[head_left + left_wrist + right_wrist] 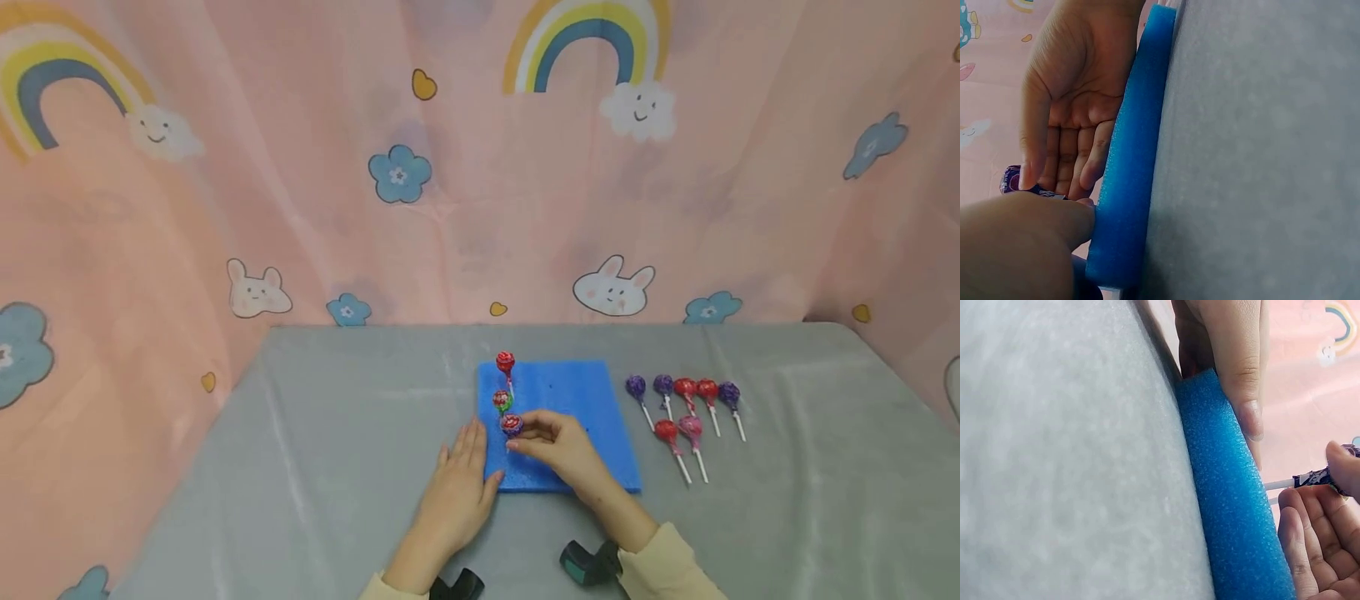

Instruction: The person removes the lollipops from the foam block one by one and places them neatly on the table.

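Note:
My right hand (566, 454) pinches a purple-wrapped lollipop (512, 425) between thumb and fingers, over the left side of a blue foam board (570, 387). Its white stick points down to the foam's top face in the right wrist view, below the dark wrapper (1311, 479). My left hand (456, 487) rests along the board's left edge with straight fingers, the thumb at the near edge. Behind the pinched lollipop, a red-and-green lollipop (502, 401) and a red lollipop (506, 362) stand in a row at the board's left side.
To the right of the board, several purple, red and pink lollipops (690, 427) lie loose on the grey tabletop (360, 417). A pink patterned curtain (480, 233) hangs behind the table. Dark wrist devices (588, 564) sit below both hands.

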A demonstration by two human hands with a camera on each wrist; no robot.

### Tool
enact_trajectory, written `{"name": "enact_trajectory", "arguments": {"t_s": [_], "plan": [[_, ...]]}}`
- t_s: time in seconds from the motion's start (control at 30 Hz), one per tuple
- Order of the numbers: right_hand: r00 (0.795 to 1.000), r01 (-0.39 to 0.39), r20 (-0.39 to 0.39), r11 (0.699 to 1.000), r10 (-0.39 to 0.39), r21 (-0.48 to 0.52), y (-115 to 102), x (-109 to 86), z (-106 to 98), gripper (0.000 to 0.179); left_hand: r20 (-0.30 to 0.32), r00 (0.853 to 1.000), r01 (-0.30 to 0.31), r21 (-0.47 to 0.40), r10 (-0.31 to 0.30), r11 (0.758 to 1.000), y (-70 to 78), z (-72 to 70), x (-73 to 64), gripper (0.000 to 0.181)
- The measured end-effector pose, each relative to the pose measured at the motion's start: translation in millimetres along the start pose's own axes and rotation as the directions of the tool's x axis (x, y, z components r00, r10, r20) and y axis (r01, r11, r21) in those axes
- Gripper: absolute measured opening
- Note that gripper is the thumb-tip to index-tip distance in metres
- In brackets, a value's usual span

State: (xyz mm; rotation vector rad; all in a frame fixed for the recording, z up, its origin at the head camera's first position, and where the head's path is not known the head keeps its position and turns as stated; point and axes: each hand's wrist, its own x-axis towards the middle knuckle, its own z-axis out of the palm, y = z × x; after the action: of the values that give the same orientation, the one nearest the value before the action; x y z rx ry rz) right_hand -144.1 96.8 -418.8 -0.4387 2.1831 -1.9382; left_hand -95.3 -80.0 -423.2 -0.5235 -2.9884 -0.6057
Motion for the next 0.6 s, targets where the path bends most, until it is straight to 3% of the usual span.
{"name": "enact_trajectory", "arguments": {"t_s": [0.4,0.6], "plan": [[0.999,-0.015,-0.047,1.000,0.014,-0.019,-2.1,2.2,1.5,0.018,0.019,1.000,-0.004,-0.019,0.004,1.000,-0.6,-2.2,2.5,0.063],[0.999,-0.001,-0.034,1.000,0.001,0.008,-3.1,2.8,2.2,0.017,0.034,0.999,0.016,-0.039,-0.015,0.999,-1.3,-2.8,2.9,0.065]]}}
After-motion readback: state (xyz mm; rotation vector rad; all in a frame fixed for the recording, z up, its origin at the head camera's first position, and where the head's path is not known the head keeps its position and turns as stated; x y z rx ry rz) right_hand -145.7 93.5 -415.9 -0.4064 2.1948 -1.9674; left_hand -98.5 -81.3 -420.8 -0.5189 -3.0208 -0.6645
